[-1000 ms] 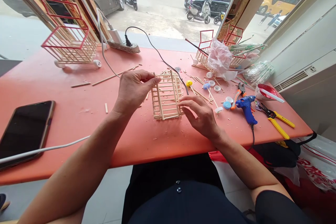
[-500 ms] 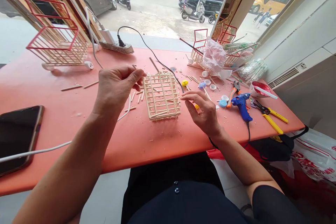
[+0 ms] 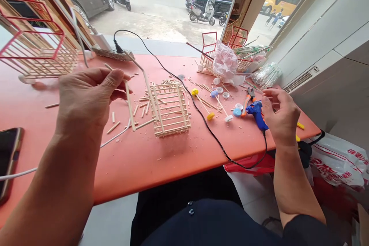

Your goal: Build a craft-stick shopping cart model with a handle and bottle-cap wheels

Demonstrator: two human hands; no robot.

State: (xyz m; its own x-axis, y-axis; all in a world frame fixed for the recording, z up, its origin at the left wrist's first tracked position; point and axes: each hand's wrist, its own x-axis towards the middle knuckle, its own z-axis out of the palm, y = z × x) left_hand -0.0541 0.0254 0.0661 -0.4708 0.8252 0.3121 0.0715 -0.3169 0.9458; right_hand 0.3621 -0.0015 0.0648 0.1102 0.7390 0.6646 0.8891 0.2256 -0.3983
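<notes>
My left hand (image 3: pixel 86 96) pinches one arm of a bent, U-shaped frame of thin wooden sticks (image 3: pixel 131 109). This frame hangs over the left side of a small slatted basket of wooden sticks (image 3: pixel 173 117) standing on the table; whether the two touch I cannot tell. My right hand (image 3: pixel 282 113) is raised at the right, just beside a blue glue gun (image 3: pixel 257 114) lying on the table. Its fingers are loosely curled with the thumb apart, and nothing shows in them.
Wheels on sticks (image 3: pixel 213 94), bottle caps and stick offcuts lie around the basket on the orange table (image 3: pixel 129 173). Pliers (image 3: pixel 250 94) rest behind the glue gun, whose black cord crosses the table. A red-rimmed stick cart (image 3: pixel 43 55) and a phone (image 3: pixel 10 150) are at left.
My left hand has moved left and nearer, and the bent stick frame now shows clearly in its fingers. My right hand has gone from beside the basket to the glue gun.
</notes>
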